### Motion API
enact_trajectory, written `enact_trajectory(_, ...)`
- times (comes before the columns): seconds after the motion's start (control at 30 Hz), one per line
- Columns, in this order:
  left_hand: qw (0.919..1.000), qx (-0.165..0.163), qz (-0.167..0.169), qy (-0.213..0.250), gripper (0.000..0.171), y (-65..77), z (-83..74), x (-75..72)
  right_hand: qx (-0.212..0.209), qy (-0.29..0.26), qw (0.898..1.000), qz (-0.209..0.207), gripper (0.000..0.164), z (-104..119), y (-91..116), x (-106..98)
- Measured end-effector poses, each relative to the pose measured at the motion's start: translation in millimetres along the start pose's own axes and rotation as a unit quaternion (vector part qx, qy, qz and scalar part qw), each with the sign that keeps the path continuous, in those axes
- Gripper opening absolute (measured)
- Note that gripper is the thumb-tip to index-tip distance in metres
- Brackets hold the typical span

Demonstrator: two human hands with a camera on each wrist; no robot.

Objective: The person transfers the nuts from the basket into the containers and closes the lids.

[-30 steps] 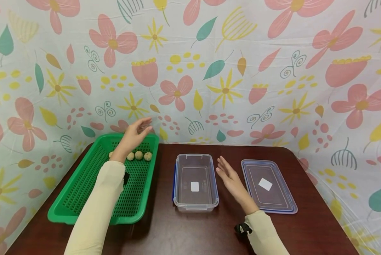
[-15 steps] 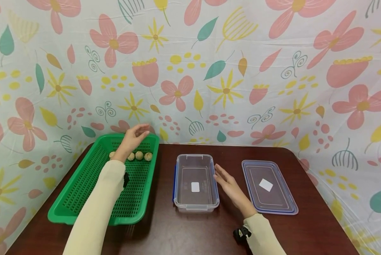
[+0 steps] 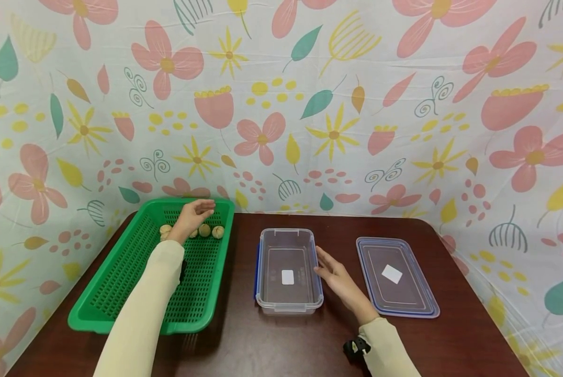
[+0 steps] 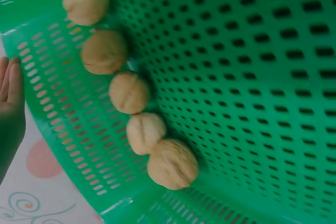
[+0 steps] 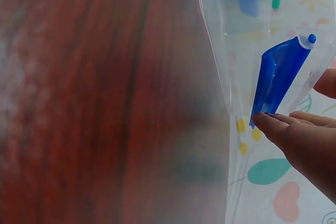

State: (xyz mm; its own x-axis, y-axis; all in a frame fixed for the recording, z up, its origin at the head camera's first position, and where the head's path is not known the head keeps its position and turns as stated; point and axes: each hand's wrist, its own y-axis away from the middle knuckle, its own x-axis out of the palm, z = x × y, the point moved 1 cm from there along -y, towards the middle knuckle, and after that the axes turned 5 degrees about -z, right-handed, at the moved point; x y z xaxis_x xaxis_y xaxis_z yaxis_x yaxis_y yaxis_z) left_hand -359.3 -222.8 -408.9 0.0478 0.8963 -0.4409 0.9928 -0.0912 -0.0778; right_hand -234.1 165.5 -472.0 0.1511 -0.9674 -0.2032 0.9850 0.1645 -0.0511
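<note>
Five round tan walnuts (image 4: 129, 92) lie in a row on the floor of the green perforated plastic basket (image 3: 194, 301), along its far wall. Left hand (image 3: 193, 219) hangs over that end, fingers loosely bent, small gap to the thumb, nothing seen in it: I'd drop straight onto a separate walnut and pinch its sides, as the touching pair at far left would likely roll. Right hand (image 3: 340, 280), right of the basket, has fingers nearly straight, gripping nothing, tips at the blue plastic latch (image 5: 283, 72) of the clear rectangular plastic box (image 3: 289, 306); light contact should do, or it may skid.
</note>
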Motion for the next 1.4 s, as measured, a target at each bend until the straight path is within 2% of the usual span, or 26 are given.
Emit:
enact_trajectory(0.17, 0.9996, -0.022, 0.017, -0.004, 0.042, -0.8, 9.1, -1.2, -0.002, -0.001, 1.0, 0.004, 0.059, 1, 1, 1)
enact_trajectory(0.73, 0.9941, -0.013, 0.078, -0.074, 0.039, -0.9, 32.2, 10.1, 0.009, -0.003, 1.0, 0.004, 0.059, -1, 0, -1)
enact_trajectory(1.0, 0.9918, 0.017, 0.087, -0.092, 0.039, 0.0, 34.2, 14.5, 0.01, -0.005, 1.0, 0.007, 0.059, 0, 0, 0)
enact_trajectory(1.33, 0.9914, 0.006, 0.086, -0.098, 0.04, -2.4, 36.5, 16.8, 0.011, -0.004, 1.0, 0.01, 0.059, 1, 0, 0)
enact_trajectory(1.4, 0.9903, 0.013, 0.084, -0.11, 0.038, -3.1, 36.3, 16.6, 0.01, -0.003, 1.0, 0.011, 0.059, 1, 0, 0)
